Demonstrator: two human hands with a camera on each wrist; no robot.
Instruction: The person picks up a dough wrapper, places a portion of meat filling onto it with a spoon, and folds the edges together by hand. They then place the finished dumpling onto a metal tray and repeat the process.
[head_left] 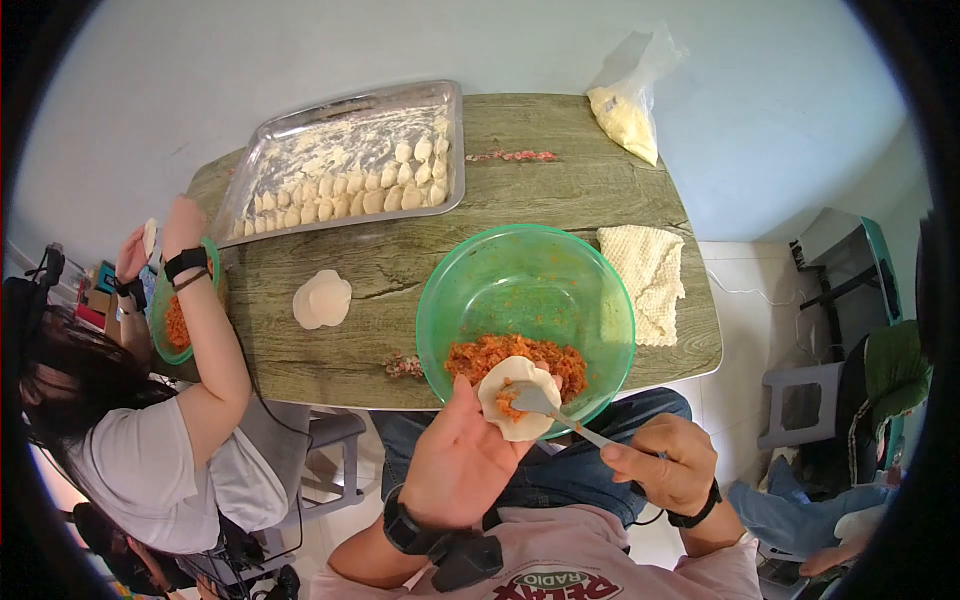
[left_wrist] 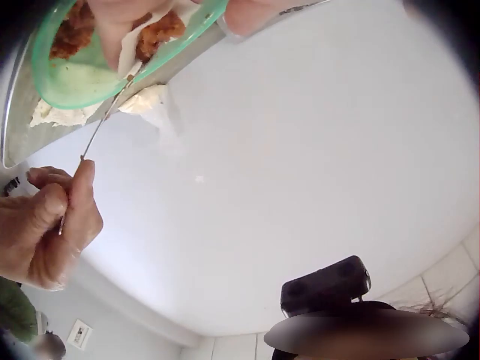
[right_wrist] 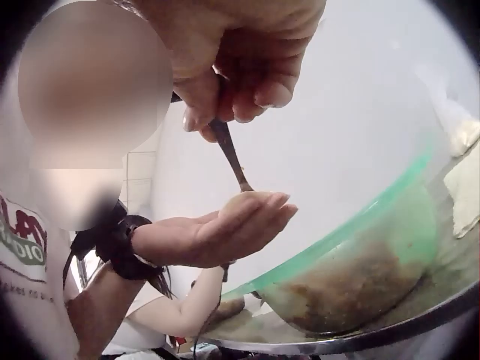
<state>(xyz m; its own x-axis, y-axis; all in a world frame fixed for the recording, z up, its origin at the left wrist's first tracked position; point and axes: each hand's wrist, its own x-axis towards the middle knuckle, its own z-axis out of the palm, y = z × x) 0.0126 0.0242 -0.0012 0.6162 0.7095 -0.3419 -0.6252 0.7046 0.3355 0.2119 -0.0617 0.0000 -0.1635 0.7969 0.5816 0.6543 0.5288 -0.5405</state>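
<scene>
My left hand (head_left: 465, 470) is palm up and carries a round dumpling wrapper (head_left: 520, 428) on its fingers. A small mound of orange-red filling (head_left: 508, 400) sits on the wrapper. My right hand (head_left: 670, 462) grips the handle of a metal spoon (head_left: 592, 436), whose tip rests on the filling. In the right wrist view the spoon (right_wrist: 231, 154) points down into the cupped left hand (right_wrist: 217, 238). Just behind the wrapper stands a green bowl (head_left: 525, 235), with more filling (head_left: 480, 352) along its near side.
A metal tray (head_left: 455, 190) holds rows of dumplings at the back left. Stacked wrappers (head_left: 322, 299) lie left of the bowl, a cream cloth (head_left: 640, 285) right of it. A plastic bag (head_left: 625, 115) stands at the far corner. Another person (head_left: 215, 350) works at left over a second green bowl (head_left: 160, 335).
</scene>
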